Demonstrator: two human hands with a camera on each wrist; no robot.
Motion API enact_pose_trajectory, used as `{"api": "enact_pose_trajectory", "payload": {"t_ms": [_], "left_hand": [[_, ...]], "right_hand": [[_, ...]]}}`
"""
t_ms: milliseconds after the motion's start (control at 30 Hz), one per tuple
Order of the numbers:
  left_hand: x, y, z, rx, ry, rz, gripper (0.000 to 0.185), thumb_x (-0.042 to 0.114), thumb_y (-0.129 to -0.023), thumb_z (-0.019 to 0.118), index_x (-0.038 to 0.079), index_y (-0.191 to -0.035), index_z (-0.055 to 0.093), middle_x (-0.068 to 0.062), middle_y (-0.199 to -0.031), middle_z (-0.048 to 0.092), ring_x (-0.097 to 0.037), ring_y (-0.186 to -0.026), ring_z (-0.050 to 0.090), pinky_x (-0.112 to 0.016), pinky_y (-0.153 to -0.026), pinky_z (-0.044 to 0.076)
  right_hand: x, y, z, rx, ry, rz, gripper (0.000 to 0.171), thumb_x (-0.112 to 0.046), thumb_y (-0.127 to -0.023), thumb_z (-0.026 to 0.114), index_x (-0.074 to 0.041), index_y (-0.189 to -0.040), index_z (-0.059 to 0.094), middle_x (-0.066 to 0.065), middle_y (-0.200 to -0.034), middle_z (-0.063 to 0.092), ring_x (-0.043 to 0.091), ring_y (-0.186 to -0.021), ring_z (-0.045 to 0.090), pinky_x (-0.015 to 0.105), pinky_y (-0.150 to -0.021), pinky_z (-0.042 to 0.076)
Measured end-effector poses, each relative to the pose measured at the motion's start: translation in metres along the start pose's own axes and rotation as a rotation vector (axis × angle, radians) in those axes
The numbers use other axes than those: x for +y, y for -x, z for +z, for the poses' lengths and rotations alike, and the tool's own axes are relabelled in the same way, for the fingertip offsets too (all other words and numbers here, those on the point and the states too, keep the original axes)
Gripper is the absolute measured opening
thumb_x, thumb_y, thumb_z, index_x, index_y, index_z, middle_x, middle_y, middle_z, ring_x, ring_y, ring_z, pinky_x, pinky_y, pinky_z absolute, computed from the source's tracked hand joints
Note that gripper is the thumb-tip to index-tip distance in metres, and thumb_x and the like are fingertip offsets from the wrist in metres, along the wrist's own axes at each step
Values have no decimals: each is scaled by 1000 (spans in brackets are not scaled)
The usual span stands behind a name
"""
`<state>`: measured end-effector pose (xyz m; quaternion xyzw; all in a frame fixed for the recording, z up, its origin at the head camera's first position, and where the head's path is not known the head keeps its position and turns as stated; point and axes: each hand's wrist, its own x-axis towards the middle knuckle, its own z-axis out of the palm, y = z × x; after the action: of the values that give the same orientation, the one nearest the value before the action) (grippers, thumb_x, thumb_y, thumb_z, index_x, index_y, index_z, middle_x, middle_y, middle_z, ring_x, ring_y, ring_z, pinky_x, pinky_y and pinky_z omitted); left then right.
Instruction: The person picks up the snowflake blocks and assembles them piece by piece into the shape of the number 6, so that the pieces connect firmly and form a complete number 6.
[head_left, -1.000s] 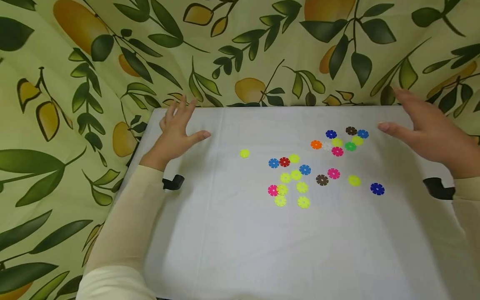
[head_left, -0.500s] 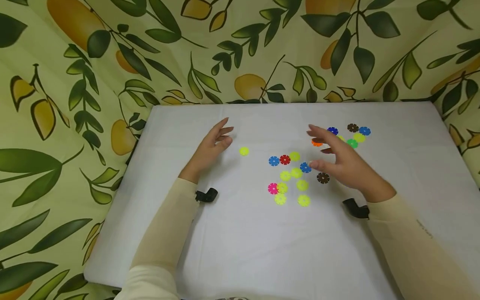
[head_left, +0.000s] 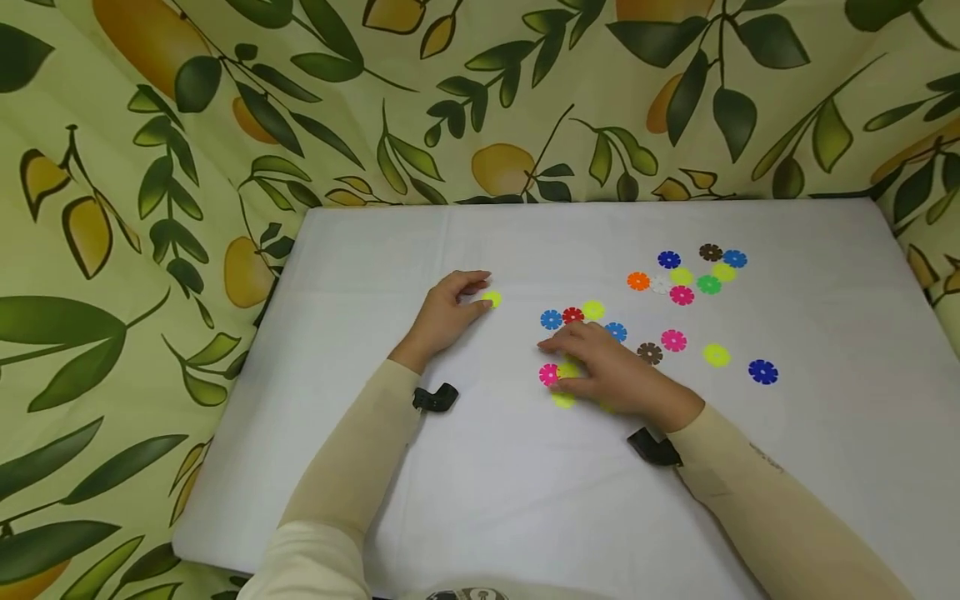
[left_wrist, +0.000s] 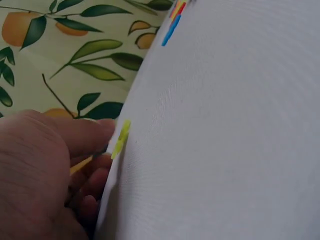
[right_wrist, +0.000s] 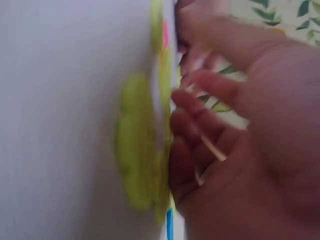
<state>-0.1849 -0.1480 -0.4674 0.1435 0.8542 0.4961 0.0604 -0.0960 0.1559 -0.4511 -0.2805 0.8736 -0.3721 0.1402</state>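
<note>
My left hand [head_left: 444,318] is low over the white table, thumb and fingers parted beside a lone yellow notched disc [head_left: 492,298]. The left wrist view has that yellow disc [left_wrist: 121,139] flat on the cloth at the thumb tip, not visibly pinched. Over the middle cluster of discs, my right hand [head_left: 618,375] reaches with its fingers extended. A pink disc [head_left: 548,374] lies near its thumb, and several yellow discs are partly hidden beneath. Yellow discs [right_wrist: 135,145] blur beside the fingers in the right wrist view; no grip shows there.
Beyond the right hand lie more discs, among them an orange disc [head_left: 638,281], a green disc [head_left: 708,285] and a dark blue disc [head_left: 763,372]. A leaf-and-fruit patterned cloth [head_left: 420,100] hangs behind the white table [head_left: 480,508].
Both hands have come inward from the table's sides and lowered: the left to the lone yellow disc, the right leftward to the middle cluster. The discs appear to lie as before.
</note>
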Motion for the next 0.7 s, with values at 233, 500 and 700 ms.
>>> {"api": "enact_pose_trajectory", "payload": {"t_ms": [233,500,700], "left_hand": [[3,0,4,-1,-156,26,32,7,-100,81,3,-131,76,-7,-121,55,-25,-118,53,-37,-102,46],[3,2,4,39,-112,34,24,0,-97,82,4,-119,71,-9,-114,66,-25,-104,63,-37,-94,52],[5,7,5,74,-56,40,12,2,-101,79,5,-112,73,-6,-100,69,-23,-90,62,-35,-80,52]], "right_hand": [[-2,-1,7,77,47,-42,23,-5,-95,85,-7,-117,78,2,-115,64,32,-120,56,51,-100,49],[-4,-2,10,107,-26,33,23,-2,-95,85,-8,-108,67,2,-105,64,28,-103,58,46,-91,52],[-3,1,8,135,-113,73,16,-4,-100,81,-8,-112,72,1,-108,69,23,-99,62,42,-88,55]]}}
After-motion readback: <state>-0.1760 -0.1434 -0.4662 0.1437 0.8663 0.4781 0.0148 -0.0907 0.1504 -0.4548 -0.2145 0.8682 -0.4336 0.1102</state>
